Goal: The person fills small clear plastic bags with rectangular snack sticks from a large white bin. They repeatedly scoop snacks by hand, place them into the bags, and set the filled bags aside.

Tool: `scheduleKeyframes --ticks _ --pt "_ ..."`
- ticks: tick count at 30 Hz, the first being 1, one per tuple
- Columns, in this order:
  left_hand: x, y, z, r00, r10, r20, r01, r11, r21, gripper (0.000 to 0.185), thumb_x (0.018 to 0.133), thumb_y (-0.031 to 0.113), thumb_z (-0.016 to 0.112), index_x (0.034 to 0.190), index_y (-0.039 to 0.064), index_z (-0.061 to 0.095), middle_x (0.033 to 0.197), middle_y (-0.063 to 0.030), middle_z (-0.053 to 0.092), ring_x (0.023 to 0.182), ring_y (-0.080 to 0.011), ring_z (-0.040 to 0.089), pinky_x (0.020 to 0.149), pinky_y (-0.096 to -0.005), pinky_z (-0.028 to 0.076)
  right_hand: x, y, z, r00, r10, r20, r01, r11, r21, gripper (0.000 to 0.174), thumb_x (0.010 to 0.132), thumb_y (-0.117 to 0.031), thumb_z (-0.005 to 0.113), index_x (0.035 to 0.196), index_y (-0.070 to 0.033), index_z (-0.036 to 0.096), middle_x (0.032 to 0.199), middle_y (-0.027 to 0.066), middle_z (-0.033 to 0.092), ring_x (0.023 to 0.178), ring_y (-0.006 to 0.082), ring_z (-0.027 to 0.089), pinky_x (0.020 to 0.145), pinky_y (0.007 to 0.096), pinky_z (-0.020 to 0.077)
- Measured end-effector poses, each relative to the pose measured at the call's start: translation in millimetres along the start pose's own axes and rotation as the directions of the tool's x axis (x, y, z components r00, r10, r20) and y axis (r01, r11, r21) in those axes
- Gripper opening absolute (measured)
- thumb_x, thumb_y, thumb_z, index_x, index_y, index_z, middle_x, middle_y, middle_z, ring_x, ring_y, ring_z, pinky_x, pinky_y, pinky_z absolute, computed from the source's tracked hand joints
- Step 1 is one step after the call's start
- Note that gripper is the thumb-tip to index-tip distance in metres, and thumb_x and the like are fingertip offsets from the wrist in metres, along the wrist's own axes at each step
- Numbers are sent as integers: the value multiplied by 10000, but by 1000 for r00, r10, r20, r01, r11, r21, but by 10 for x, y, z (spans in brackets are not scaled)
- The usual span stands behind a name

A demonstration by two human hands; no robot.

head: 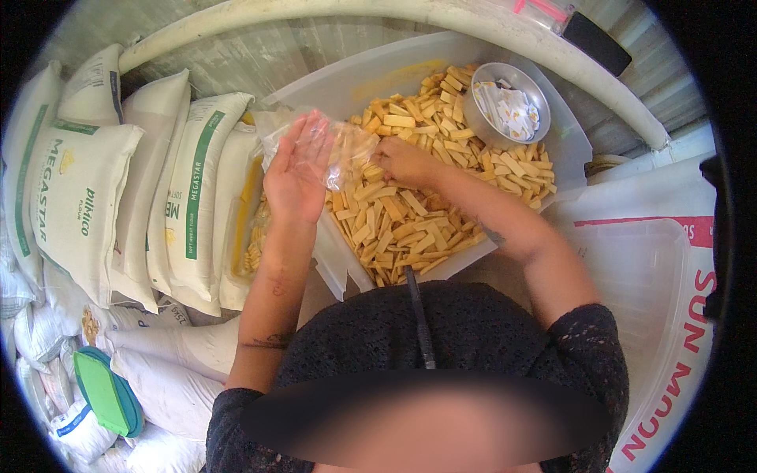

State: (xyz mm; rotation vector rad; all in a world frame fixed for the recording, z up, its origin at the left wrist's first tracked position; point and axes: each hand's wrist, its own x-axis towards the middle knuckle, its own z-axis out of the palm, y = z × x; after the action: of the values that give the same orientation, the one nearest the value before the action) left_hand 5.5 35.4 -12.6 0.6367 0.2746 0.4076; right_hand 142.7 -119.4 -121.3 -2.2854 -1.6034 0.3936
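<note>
My left hand (301, 165) is palm up with its fingers extended, and a clear plastic bag (346, 148) lies over them. I see the fingertips through the film. The bag stretches to the right towards my right hand (408, 162), whose fingers are curled down beside its edge. Several pale yellow sticks, seemingly a fried snack, lie right under those fingers; what they grip is hidden. Below both hands, a large translucent plastic bin (568, 130) holds a heap of yellow sticks (408, 222). A round metal bowl (541, 103) with small printed white packets (508, 109) rests on the heap.
Stuffed flour sacks (89, 207) stand in a row at the left, beside a yellow-edged container (239, 236) of bagged snacks. A green plastic piece (103, 390) lies on bags at lower left. A translucent lid or tub (639, 284) is at right. A pale pipe (355, 15) curves behind the bin.
</note>
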Motion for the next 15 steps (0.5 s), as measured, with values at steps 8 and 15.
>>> scheduleKeyframes --ticks 8,15 --pt "15 -19 -15 1000 10 27 -10 1000 3 412 936 245 302 1217 -47 377 1286 -177 378 1212 -292 340 1026 -401 291 -172 11 200 989 -89 -121 52 959 -279 483 714 -114 601 1149 38 456 1081 151 496 1029 291 445 876 357 375" --pt "-4 -1 10 1000 16 -1 -16 999 37 452 941 248 260 1261 -66 316 1314 -182 350 1214 -281 344 1024 -371 295 -224 24 68 960 51 -274 -142 936 -321 478 770 -149 541 1200 25 428 1087 145 476 1038 280 439 864 376 382"
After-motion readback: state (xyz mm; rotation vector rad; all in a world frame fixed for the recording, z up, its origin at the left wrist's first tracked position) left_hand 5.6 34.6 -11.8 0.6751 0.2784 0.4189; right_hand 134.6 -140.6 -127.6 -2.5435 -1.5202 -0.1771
